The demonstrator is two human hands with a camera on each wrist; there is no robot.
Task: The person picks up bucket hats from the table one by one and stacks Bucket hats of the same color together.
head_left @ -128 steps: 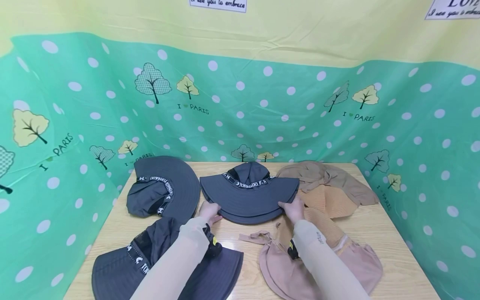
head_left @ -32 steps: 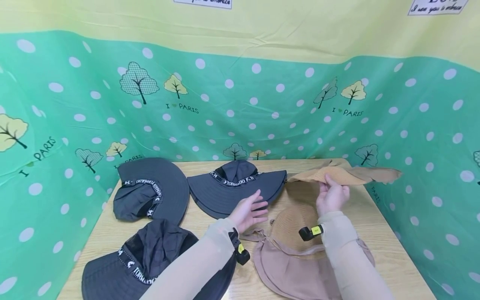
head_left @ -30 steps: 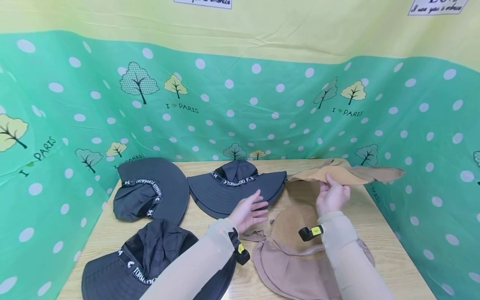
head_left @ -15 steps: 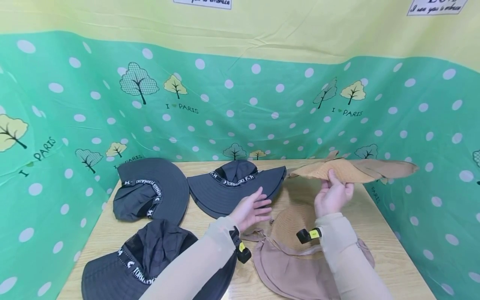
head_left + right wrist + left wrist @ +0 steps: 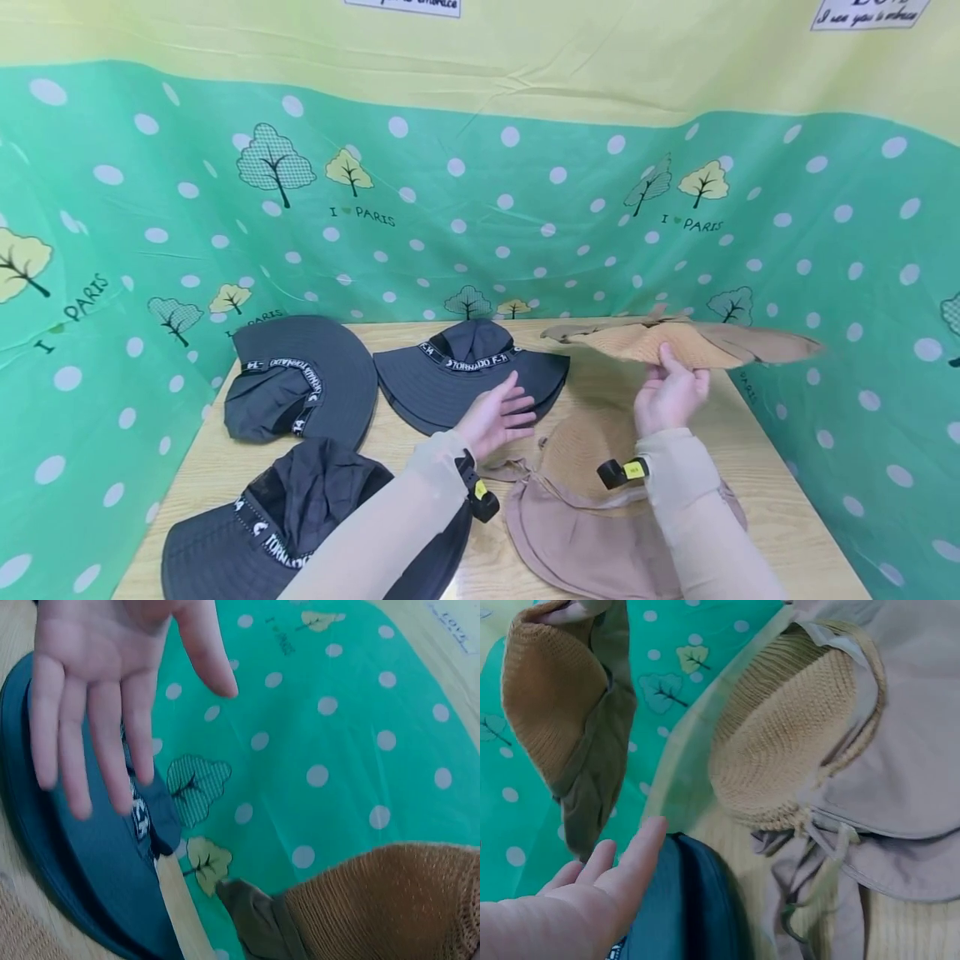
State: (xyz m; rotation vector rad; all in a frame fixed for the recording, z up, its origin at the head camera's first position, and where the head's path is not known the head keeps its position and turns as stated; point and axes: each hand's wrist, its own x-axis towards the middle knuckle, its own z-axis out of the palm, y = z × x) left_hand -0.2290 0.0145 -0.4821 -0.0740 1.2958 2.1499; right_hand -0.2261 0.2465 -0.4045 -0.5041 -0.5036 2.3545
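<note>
My right hand (image 5: 671, 392) pinches the edge of a tan sun hat (image 5: 690, 340) with a woven crown, which hangs above the table at the back right. The knit of that hat's crown (image 5: 551, 694) shows in the left wrist view. My left hand (image 5: 495, 419) is held out with straight, spread fingers and holds nothing. It is nearest to the middle dark bucket hat (image 5: 450, 396), in front of its brim; the right wrist view shows the left hand's palm (image 5: 112, 690). Below the raised hat lies another sun hat (image 5: 592, 533), with a woven crown and pinkish-beige brim.
Two more dark hats lie on the left, a rear hat (image 5: 348, 367) and a front hat (image 5: 202, 546), partly under my left forearm. The wooden table (image 5: 780, 508) is bounded by a green dotted curtain (image 5: 510, 267) at the back and sides.
Earlier both hands held the middle dark hat's brim. Since then the left hand has let go, and the right hand has lifted the rear tan hat, which rose further, then levelled and shifted slightly left.
</note>
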